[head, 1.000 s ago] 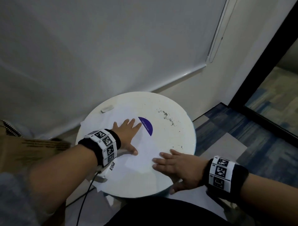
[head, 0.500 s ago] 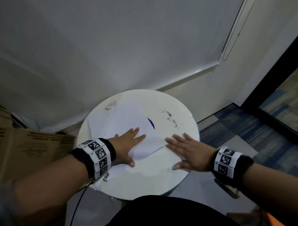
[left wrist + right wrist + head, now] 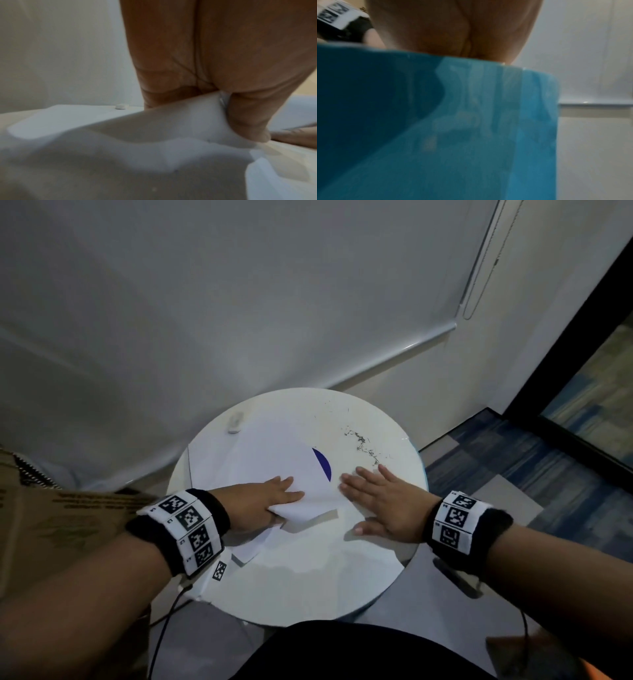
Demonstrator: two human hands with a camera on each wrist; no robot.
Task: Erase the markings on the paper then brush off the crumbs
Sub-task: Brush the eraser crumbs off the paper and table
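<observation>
On table (image 3: 308, 587), paper (image 3: 274, 460) now lifted

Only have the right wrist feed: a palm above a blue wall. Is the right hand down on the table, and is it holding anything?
Observer: Head view shows the right hand flat on the round white table, fingers straight, holding nothing, at the right edge of the paper.
Operator: Crumbs?
Observer: The dark crumbs lie on bare tabletop just beyond its fingertips, not yet brushed off.
Operator: Left hand?
Observer: The left hand pinches the paper's near corner and holds it lifted off the table; the left wrist view shows the sheet held between thumb and fingers.
Operator: Eraser?
Observer: The eraser sits at the table's far left edge, in neither hand.
</observation>
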